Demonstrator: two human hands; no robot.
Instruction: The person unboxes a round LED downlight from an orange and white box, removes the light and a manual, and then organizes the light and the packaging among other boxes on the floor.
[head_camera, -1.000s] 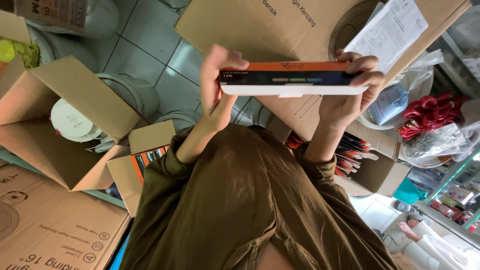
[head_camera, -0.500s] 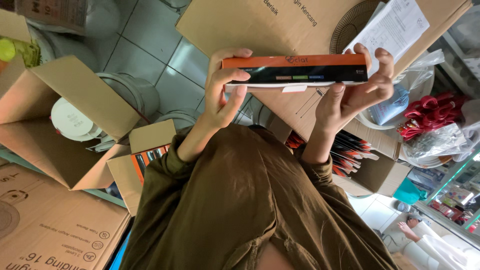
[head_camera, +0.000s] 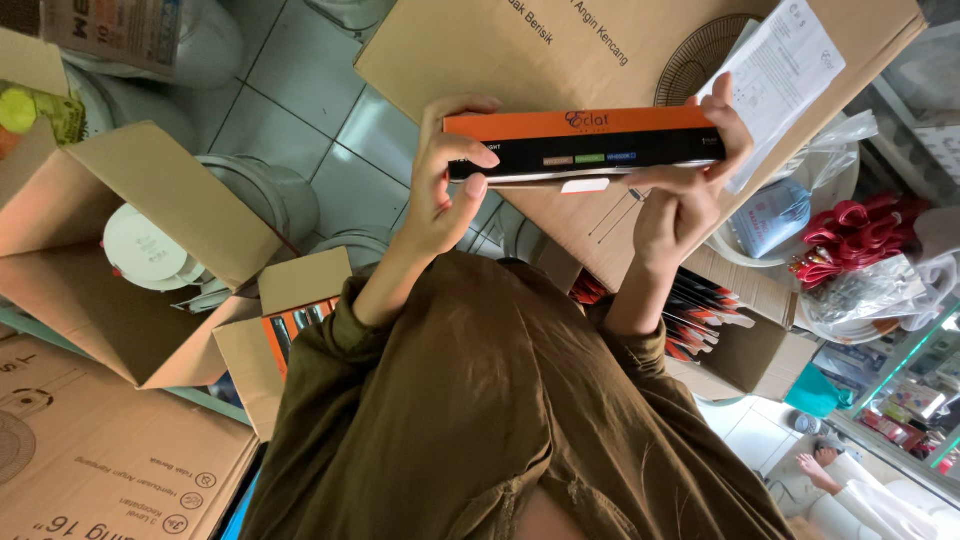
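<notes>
2 hands | left hand (head_camera: 440, 190) + right hand (head_camera: 685, 190) grip long orange-black box (head_camera: 585, 145)

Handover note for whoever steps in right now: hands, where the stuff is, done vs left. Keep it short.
Left hand: grips the left end of the long flat orange-and-black box, thumb on its lower edge.
Right hand: holds the right end from below, fingers wrapped over the far edge.
The box is held level above the lap, its long side facing the camera.
Nearby: small open carton with more orange boxes on the left, open carton of similar packs on the right, printed leaflet on the large cardboard box.
Done: one box is in hand. Left: it has not been set down.
</notes>
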